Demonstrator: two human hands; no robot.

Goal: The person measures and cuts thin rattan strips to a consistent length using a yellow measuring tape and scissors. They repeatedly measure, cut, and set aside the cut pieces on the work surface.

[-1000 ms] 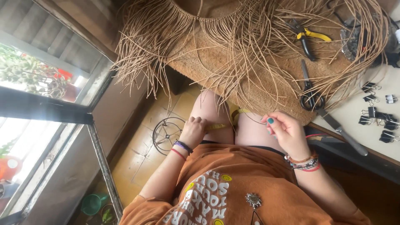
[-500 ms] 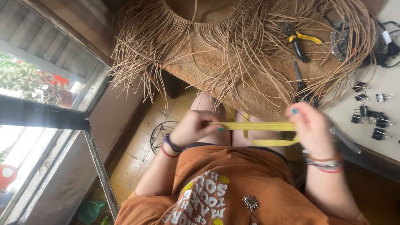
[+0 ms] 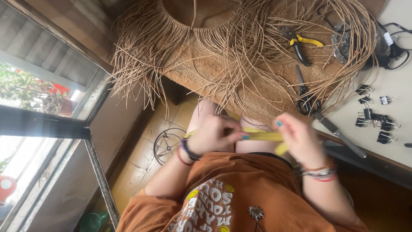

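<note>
1. Showing at far left: window frame (image 3: pixel 47 129) with greenery and something red outside; green container (image 3: pixel 92 221) on the floor below.
2. Lying on the tiled floor (image 3: pixel 137 159) beneath the knees: round wire ring (image 3: pixel 167 144).
3. Pinching one end of a yellow measuring tape (image 3: pixel 262 136): left hand (image 3: pixel 216 134), fingers closed on the strip, bracelets at the wrist, teal-painted thumbnail showing.
4. Stretching level between both hands, above the lap and just below the worktop (image 3: pixel 399 99) edge: the tape, with a loose end hanging behind the right hand.
5. Gripping the tape's other end: right hand (image 3: pixel 298 137), closed around it and blurred, beaded bracelets at the wrist.
6. Spreading over the worktop above the hands: woven straw piece (image 3: pixel 240 56) with long loose strands hanging over the edge.
7. Resting on the straw: yellow-handled pliers (image 3: pixel 300 43); nearer the edge, black-handled scissors (image 3: pixel 307 96).
8. Sitting at far right on the pale surface: black binder clips (image 3: pixel 373 116), scattered close together; black cable (image 3: pixel 392 47) above them.
</note>
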